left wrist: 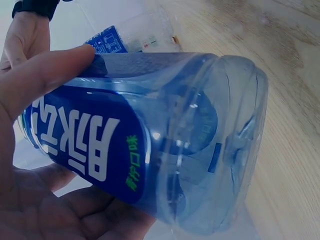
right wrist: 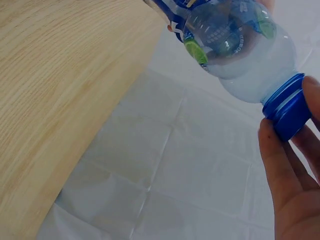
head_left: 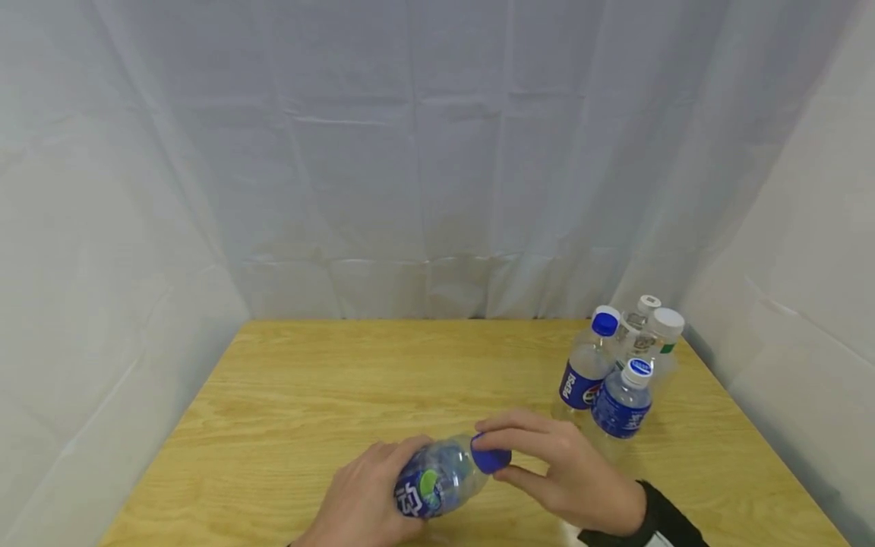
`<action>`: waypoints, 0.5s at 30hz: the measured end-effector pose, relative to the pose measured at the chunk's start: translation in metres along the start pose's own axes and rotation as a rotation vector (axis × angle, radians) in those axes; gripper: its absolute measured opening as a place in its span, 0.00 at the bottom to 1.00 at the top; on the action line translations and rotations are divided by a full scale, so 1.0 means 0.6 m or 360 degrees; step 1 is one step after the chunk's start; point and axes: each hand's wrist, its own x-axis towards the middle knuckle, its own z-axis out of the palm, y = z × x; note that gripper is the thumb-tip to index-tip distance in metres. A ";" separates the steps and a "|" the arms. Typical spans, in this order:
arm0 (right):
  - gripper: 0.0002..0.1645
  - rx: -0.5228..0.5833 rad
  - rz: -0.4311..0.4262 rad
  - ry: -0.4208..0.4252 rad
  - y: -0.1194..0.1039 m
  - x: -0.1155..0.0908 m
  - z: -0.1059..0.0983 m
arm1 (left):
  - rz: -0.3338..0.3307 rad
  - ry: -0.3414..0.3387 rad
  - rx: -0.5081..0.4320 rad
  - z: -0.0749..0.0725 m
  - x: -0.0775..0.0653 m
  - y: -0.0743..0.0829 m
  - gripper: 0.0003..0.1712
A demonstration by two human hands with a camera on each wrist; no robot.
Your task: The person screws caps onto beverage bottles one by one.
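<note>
A clear plastic bottle [head_left: 451, 479] with a blue label and a green lime picture is held tilted above the near part of the table. My left hand [head_left: 369, 494] grips it round its body, fingers and thumb on opposite sides of the label [left wrist: 95, 130]. At the bottle's mouth is a blue cap [head_left: 491, 457], which my right hand [head_left: 557, 463] pinches between thumb and fingers. Seen from the right wrist, the blue cap [right wrist: 287, 107] sits against the neck. A round bluish shape shows through the bottle's wall; what it is I cannot tell.
At the table's right stands a cluster of bottles: a Pepsi bottle [head_left: 579, 386] with a blue cap, a blue-labelled bottle [head_left: 620, 406] with a white cap, and clear ones [head_left: 663, 334] behind. White sheeting [head_left: 424, 152] surrounds the wooden table [head_left: 307, 380].
</note>
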 end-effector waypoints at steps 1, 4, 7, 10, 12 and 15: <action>0.24 0.0008 -0.0001 0.0017 0.000 -0.001 -0.001 | 0.0011 -0.0004 -0.0001 0.000 0.000 0.000 0.48; 0.21 0.0030 0.0016 0.0052 0.000 -0.003 -0.003 | 0.0044 -0.0002 0.0003 0.001 0.000 0.002 0.49; 0.22 0.0014 0.0031 0.0068 0.002 -0.003 -0.004 | 0.0045 -0.0010 -0.0007 0.002 -0.002 0.004 0.49; 0.28 -0.0012 0.0114 0.0096 0.002 -0.004 -0.004 | -0.0001 -0.0056 -0.0041 0.001 -0.001 0.005 0.49; 0.30 -0.0067 0.0158 0.0121 0.001 -0.004 -0.004 | -0.0013 -0.0059 -0.0038 0.000 -0.001 0.006 0.50; 0.27 -0.0148 0.0193 0.0165 -0.001 -0.004 -0.005 | 0.0013 -0.0024 -0.0008 0.000 -0.002 0.007 0.51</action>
